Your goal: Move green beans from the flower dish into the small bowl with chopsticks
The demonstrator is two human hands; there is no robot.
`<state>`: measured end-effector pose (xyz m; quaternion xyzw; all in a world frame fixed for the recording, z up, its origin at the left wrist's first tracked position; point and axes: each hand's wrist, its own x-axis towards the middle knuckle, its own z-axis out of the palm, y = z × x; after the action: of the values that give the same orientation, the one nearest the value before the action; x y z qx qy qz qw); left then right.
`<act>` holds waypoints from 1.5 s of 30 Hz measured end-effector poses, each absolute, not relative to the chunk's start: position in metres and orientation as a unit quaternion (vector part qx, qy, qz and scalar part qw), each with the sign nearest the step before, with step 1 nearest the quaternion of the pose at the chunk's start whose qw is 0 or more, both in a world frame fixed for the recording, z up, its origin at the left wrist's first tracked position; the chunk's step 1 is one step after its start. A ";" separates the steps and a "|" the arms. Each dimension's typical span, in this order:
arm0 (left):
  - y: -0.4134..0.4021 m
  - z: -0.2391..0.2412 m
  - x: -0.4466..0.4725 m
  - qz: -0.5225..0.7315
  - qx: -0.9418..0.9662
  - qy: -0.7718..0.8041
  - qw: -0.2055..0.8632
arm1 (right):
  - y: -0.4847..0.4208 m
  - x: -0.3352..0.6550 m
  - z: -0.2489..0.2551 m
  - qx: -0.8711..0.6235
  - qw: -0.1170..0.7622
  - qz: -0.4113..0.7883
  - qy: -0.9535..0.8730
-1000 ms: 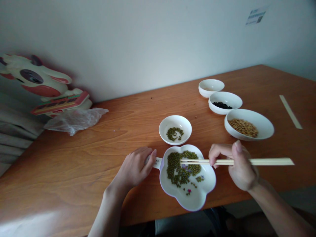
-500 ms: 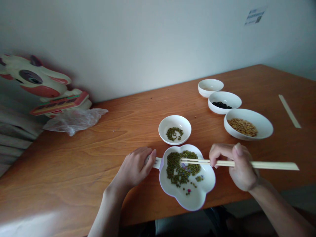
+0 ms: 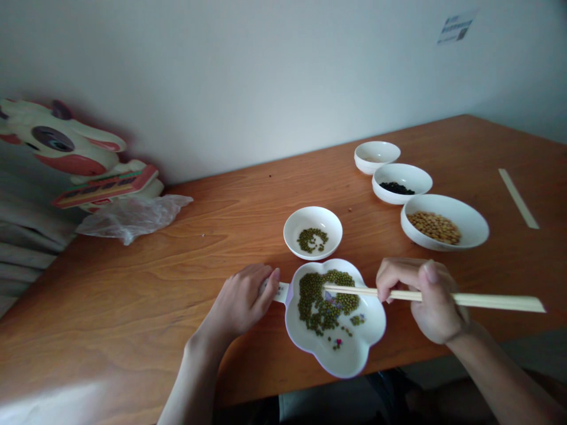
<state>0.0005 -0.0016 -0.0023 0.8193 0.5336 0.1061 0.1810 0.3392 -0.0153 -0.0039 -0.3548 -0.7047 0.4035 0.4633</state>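
Note:
My left hand [image 3: 245, 298] is closed around the short handle of a white flower-shaped dish [image 3: 365, 316] with a lilac rim. Green mung beans [image 3: 310, 304] cover much of the dish's left and upper part, with a few scattered lower down. In my right hand [image 3: 427, 295] is a pair of pale wooden chopsticks [image 3: 487, 300], their tips close together among the beans. Whether a bean is between the tips is too small to tell. Just behind the dish stands a small white bowl [image 3: 292, 236] with some mung beans [image 3: 310, 237] at its bottom.
At the back right stand a bowl of yellow soybeans [image 3: 434, 227], a bowl of black beans [image 3: 396, 188] and a third white bowl [image 3: 376, 152]. A flat pale strip [image 3: 518, 198] lies farther right. A cow-shaped toy [image 3: 88, 153] and a clear plastic bag [image 3: 137, 215] are at the left.
The chopstick tips have drawn together, and their rear ends have tipped slightly down and right. My left hand and the dish have stayed in place.

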 end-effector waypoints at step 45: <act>-0.002 -0.002 0.000 0.108 0.817 0.535 0.186 | -0.010 0.338 -0.008 -0.368 0.424 0.450 -0.694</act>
<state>0.0003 -0.0021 -0.0020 0.8172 0.5348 0.1085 0.1856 0.3384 -0.0095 -0.0082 -0.3684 -0.6943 0.4500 0.4239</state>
